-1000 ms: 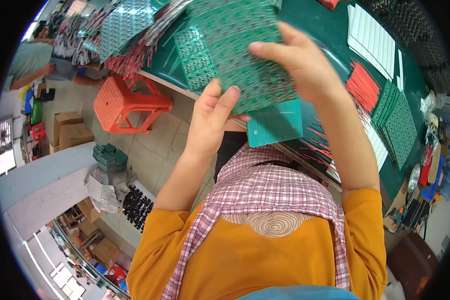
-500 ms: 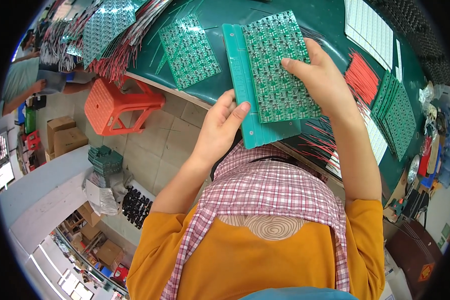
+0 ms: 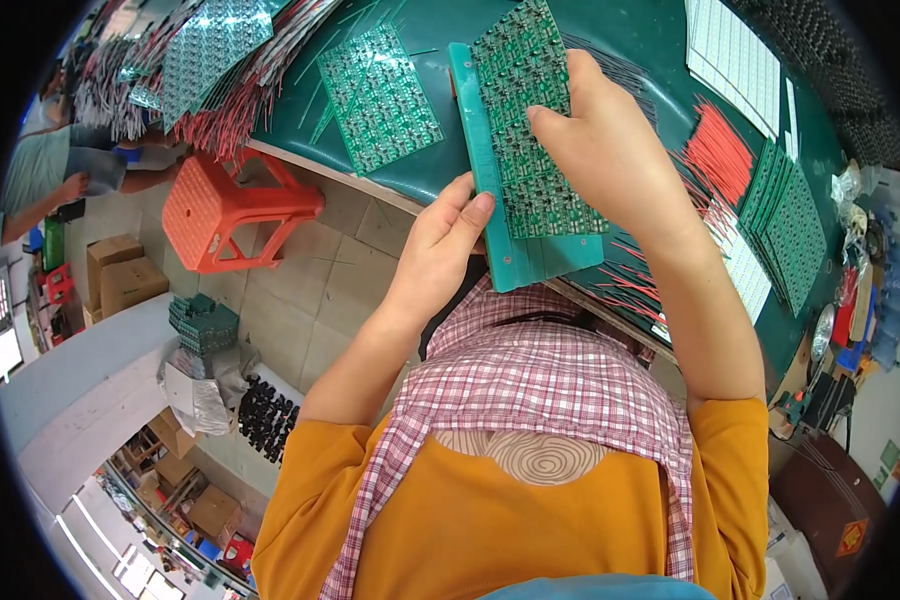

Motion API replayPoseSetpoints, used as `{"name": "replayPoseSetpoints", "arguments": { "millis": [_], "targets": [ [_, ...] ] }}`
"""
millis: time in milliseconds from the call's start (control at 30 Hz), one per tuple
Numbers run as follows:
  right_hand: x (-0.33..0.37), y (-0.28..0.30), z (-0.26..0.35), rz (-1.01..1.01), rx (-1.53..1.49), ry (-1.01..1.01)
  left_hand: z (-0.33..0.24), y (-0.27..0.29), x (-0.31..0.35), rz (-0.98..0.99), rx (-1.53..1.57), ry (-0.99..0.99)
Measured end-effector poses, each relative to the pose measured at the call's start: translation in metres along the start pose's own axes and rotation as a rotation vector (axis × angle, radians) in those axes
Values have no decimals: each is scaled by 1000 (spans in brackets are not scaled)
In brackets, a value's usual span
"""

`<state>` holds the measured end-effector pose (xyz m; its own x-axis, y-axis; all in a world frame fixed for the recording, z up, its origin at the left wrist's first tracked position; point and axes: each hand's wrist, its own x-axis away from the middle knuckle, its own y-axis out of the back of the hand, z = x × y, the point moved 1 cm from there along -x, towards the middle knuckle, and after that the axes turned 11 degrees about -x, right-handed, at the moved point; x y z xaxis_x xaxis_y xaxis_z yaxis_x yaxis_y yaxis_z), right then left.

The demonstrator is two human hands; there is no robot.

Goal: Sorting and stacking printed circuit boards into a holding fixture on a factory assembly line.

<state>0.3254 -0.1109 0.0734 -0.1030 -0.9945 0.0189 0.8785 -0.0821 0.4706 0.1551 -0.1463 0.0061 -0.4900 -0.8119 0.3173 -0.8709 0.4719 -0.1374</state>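
My right hand point(image 3: 600, 140) grips a green circuit board panel point(image 3: 525, 130) by its right edge, thumb on the face. The panel is tilted, its left edge against a teal plastic fixture point(image 3: 488, 160). My left hand point(image 3: 442, 240) is closed on the lower left side of that fixture, thumb on top. Part of the fixture's flat base shows below the panel; the rest is hidden behind it. A second circuit board panel point(image 3: 380, 98) lies on the green table to the left, with thin green wires across it.
Red wires point(image 3: 720, 150) lie in a bundle at the right, near stacked circuit boards point(image 3: 792, 235) and white panels point(image 3: 732, 65). Bundled wires and boards point(image 3: 215, 60) cover the far left. An orange stool point(image 3: 232, 212) stands by the table edge; another person's arm point(image 3: 45, 205) shows beyond.
My right hand has moved up and left, and the panel has tilted up on its left edge against the fixture. My left hand keeps its hold on the fixture.
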Motion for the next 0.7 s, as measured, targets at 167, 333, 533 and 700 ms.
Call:
{"name": "replayPoseSetpoints", "arguments": {
  "millis": [167, 333, 533, 700],
  "targets": [
    [-1, -1, -16, -32, -79, -25, -1, 5, -1, 39, -51, -2],
    [5, 4, -52, 48, -810, -246, -1, 1, -6, 42, 5, -12],
    [8, -4, -80, 124, -1053, -452, 1, 4, -3, 23, -11, 11],
    [9, 18, -53, 112, -1076, -361, -15, 18, -7, -298, -200, -291]
  ]
}}
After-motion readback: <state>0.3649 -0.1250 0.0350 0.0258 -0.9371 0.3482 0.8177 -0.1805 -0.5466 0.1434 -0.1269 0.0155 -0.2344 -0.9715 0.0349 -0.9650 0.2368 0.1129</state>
